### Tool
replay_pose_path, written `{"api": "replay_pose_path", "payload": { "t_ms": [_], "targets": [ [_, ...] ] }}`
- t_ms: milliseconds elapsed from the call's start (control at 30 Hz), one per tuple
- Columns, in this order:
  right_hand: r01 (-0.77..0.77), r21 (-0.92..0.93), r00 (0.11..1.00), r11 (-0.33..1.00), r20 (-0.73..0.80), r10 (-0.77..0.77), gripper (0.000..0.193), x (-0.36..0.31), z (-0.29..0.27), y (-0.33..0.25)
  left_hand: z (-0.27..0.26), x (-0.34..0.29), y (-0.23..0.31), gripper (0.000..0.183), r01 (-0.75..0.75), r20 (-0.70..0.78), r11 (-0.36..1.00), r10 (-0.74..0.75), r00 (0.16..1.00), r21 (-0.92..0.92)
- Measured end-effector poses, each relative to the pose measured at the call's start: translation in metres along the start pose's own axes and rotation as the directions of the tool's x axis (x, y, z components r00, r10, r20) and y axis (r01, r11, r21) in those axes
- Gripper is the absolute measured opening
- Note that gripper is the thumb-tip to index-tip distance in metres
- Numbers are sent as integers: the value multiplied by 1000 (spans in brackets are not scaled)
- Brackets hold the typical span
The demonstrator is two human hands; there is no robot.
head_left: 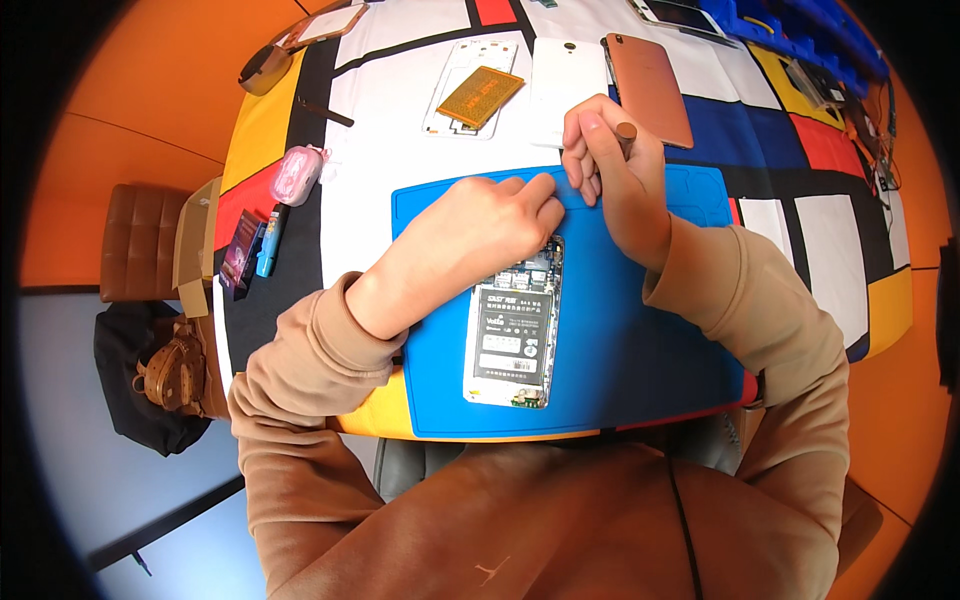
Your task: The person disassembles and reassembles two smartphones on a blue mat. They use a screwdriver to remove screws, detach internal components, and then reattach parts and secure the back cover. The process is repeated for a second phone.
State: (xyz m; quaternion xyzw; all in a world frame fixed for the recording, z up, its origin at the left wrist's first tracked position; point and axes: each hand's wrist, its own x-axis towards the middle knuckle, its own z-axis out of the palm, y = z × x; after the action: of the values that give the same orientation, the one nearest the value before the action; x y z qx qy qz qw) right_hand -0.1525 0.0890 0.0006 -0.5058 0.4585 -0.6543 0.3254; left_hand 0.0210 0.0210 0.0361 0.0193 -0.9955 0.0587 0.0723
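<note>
An opened phone (513, 330) lies on the blue work mat (640, 370), its black battery and circuit board exposed. My left hand (490, 222) is closed, its curled fingers over the phone's upper end, hiding that end and whatever they may pinch. Just to the right, my right hand (620, 180) is raised above the mat's far edge. Its fingers close around a tool with a round brown handle (626, 131); the tool's working tip is hidden. The two hands are close together.
Beyond the mat lie a white phone frame (455, 75) with a gold-brown plate (482, 97) on it, a white back cover (562, 80) and a copper-coloured phone cover (650, 90). A pink case (297, 176) and a blue tube (271, 240) sit left; blue bins (800, 40) stand far right.
</note>
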Motion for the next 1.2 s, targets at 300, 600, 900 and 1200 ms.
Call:
{"api": "replay_pose_path", "payload": {
  "t_ms": [300,600,900,1200],
  "targets": [
    [-56,30,998,998,-1,56,29,-2,0,-4,-3,0,5,27,18,65,999,-21,998,47],
    [12,-40,1000,999,11,-12,31,-1,1,-2,-3,0,6,30,-18,2,998,18,1000,55],
    [2,-16,1000,1000,13,-2,30,1,1,1,3,-1,11,30,-58,24,991,56,998,123],
    [-63,62,998,996,-5,63,30,1,0,2,5,0,10,33,-36,12,994,35,999,102]
  ]
}}
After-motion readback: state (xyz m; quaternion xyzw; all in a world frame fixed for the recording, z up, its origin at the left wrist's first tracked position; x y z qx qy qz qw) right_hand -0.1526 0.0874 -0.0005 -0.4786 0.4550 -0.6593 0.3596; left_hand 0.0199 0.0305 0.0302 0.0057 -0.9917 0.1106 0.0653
